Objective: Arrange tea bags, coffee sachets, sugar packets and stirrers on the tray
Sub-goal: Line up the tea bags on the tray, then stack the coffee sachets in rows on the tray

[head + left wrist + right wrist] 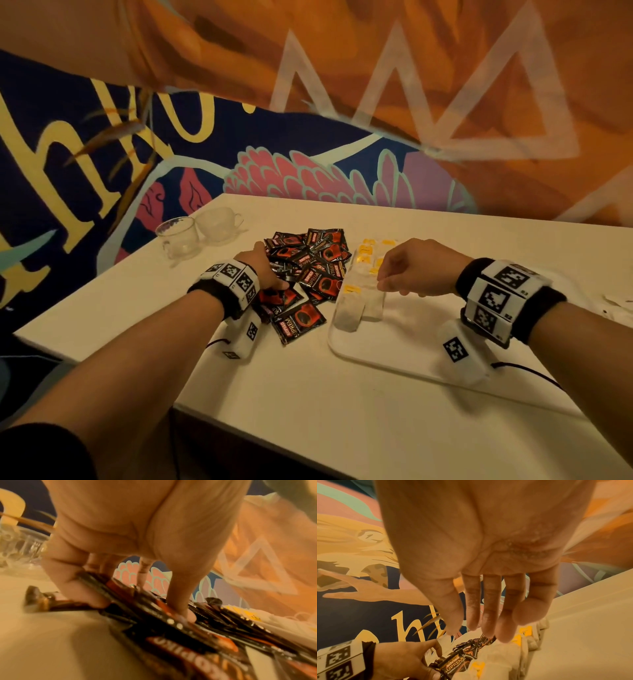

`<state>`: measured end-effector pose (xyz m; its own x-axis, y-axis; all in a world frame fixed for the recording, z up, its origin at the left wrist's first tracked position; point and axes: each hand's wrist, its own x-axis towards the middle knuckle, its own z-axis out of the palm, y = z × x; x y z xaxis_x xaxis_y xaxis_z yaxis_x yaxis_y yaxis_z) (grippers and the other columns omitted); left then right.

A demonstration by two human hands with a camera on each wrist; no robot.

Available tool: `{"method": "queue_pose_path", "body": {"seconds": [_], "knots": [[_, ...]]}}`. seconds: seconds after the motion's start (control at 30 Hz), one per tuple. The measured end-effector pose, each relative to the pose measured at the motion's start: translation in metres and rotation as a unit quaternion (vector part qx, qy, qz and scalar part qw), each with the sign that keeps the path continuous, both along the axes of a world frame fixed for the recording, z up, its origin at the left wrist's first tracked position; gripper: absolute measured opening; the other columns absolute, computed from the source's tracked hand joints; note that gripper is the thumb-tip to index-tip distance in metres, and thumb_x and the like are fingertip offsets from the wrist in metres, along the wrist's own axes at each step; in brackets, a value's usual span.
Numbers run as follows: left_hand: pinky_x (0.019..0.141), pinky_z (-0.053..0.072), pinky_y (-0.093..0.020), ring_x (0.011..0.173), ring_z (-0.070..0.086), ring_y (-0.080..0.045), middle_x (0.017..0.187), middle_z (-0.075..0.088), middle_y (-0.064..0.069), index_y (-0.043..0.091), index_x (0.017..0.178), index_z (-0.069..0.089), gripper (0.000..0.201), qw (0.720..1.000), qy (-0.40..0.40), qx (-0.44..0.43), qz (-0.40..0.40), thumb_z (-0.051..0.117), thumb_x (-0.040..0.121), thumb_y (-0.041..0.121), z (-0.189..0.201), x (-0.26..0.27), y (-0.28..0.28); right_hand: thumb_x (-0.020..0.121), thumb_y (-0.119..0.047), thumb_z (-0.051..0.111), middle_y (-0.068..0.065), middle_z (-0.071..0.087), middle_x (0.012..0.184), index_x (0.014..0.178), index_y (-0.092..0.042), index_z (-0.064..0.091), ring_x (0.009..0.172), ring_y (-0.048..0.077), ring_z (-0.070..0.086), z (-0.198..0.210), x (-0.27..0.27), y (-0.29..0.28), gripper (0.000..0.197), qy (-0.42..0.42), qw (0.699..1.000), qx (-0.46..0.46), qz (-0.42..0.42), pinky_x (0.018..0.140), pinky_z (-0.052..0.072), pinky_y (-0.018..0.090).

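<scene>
A pile of black-and-red coffee sachets (308, 270) lies mid-table, left of the white tray (394, 349). My left hand (274, 274) is down on the pile's near left side. In the left wrist view its thumb and fingers (96, 599) pinch a few coffee sachets (188, 642) at their edge. Tea bags with yellow tags (359, 301) lie in a row along the tray's left edge. My right hand (394, 277) hovers just above them, with fingers (489, 615) hanging straight and holding nothing, over the tea bags (501, 660).
Two clear glass cups (178, 236) (219, 222) stand at the table's far left corner. Some white packets (616, 305) lie at the right edge beyond the tray. A painted wall runs close behind the table. The table's front edge is near my forearms.
</scene>
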<state>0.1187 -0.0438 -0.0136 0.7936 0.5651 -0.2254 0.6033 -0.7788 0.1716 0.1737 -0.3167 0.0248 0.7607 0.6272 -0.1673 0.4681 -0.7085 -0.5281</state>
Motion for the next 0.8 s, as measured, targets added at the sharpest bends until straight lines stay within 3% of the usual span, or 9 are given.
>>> {"method": "queue_pose_path", "body": {"seconds": [0.27, 0.37, 0.5, 0.6, 0.67, 0.73, 0.8], "knots": [[0.079, 0.044, -0.036, 0.113, 0.054, -0.032, 0.126, 0.053, -0.015, 0.007, 0.134, 0.03, 0.087, 1.0, -0.002, 0.012, -0.002, 0.081, 0.072, 0.04, 0.004, 0.004, -0.003, 0.085, -0.033, 0.071, -0.005, 0.068, 0.078, 0.09, -0.023, 0.069, 0.068, 0.007, 0.061, 0.001, 0.0, 0.004, 0.011, 0.003, 1.0, 0.015, 0.001, 0.052, 0.044, 0.019], [0.084, 0.045, -0.036, 0.113, 0.054, -0.031, 0.125, 0.054, -0.015, 0.006, 0.132, 0.032, 0.078, 1.0, -0.019, -0.005, 0.005, 0.077, 0.077, 0.037, 0.008, 0.005, -0.001, 0.085, -0.032, 0.071, -0.006, 0.067, 0.076, 0.092, -0.022, 0.069, 0.066, 0.007, 0.06, 0.004, 0.001, 0.002, 0.013, 0.002, 1.0, 0.023, -0.003, 0.053, 0.045, 0.02], [0.088, 0.05, -0.039, 0.106, 0.056, -0.029, 0.123, 0.054, -0.013, 0.009, 0.135, 0.027, 0.076, 0.992, -0.103, -0.064, 0.026, 0.075, 0.08, 0.031, 0.02, 0.004, 0.004, 0.085, -0.029, 0.07, -0.005, 0.068, 0.078, 0.091, -0.021, 0.07, 0.069, 0.009, 0.062, 0.007, 0.006, -0.004, 0.01, -0.002, 0.999, 0.043, -0.011, 0.056, 0.047, 0.022], [0.082, 0.051, -0.037, 0.098, 0.056, -0.024, 0.114, 0.052, -0.008, 0.013, 0.138, 0.024, 0.08, 0.969, -0.192, -0.149, 0.038, 0.077, 0.079, 0.028, 0.039, 0.003, 0.003, 0.085, -0.027, 0.07, -0.001, 0.071, 0.088, 0.093, -0.019, 0.07, 0.075, 0.012, 0.064, 0.008, 0.009, -0.007, 0.011, -0.007, 0.997, 0.075, -0.015, 0.058, 0.049, 0.024], [0.077, 0.05, -0.034, 0.097, 0.059, -0.021, 0.11, 0.058, -0.003, 0.013, 0.129, 0.041, 0.064, 0.952, -0.247, -0.181, 0.019, 0.076, 0.079, 0.031, 0.053, 0.003, -0.005, 0.086, -0.027, 0.07, -0.001, 0.071, 0.088, 0.094, -0.019, 0.07, 0.076, 0.012, 0.065, 0.01, 0.011, -0.007, 0.011, -0.014, 0.994, 0.108, -0.021, 0.059, 0.051, 0.025], [0.072, 0.051, -0.029, 0.089, 0.065, -0.017, 0.101, 0.067, -0.002, 0.019, 0.106, 0.06, 0.029, 0.922, -0.308, -0.234, -0.022, 0.073, 0.082, 0.027, 0.065, 0.004, -0.019, 0.086, -0.028, 0.07, -0.002, 0.071, 0.086, 0.094, -0.02, 0.069, 0.075, 0.011, 0.067, 0.011, 0.014, -0.006, 0.012, -0.022, 0.989, 0.144, -0.028, 0.062, 0.055, 0.028], [0.069, 0.052, -0.029, 0.084, 0.067, -0.015, 0.096, 0.07, -0.003, 0.023, 0.094, 0.063, 0.012, 0.884, -0.34, -0.317, -0.044, 0.07, 0.084, 0.02, 0.073, 0.005, -0.041, 0.084, -0.03, 0.071, -0.002, 0.072, 0.083, 0.095, -0.02, 0.068, 0.075, 0.012, 0.069, 0.012, 0.015, -0.004, 0.015, -0.018, 0.979, 0.199, -0.04, 0.063, 0.056, 0.03]]}}
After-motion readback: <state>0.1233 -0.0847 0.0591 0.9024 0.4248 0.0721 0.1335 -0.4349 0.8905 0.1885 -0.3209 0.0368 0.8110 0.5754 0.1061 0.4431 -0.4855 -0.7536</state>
